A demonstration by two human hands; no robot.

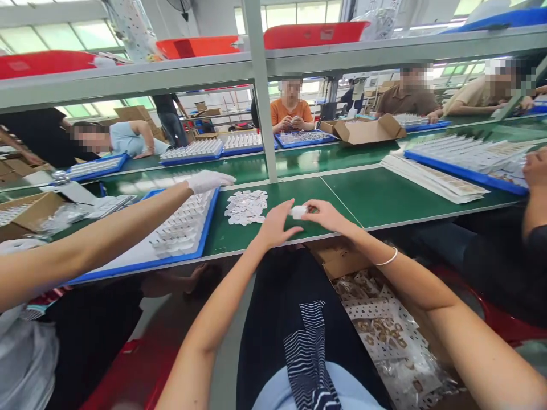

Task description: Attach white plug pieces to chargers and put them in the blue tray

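Note:
My right hand [328, 216] is closed, pinching a small white plastic-looking piece [298, 212] between thumb and fingers just above the green table [363, 196]. Beside it is my left hand [277, 224], its thumb and fingers spread apart. The left fingertips are close to the white piece; whether they touch it I cannot tell. Left of my hands lies a loose pile of flat white pieces [247, 207] on the table. The exact kind of the held piece is too small to make out.
A blue-edged tray [208, 223] of white parts stands at left, with a neighbour's gloved hand [210, 181] reaching over it. White sheets [433, 179] and another blue tray [465, 171] lie at right. A metal post [262, 114] rises behind the pile. Below the table is an open box [337, 259].

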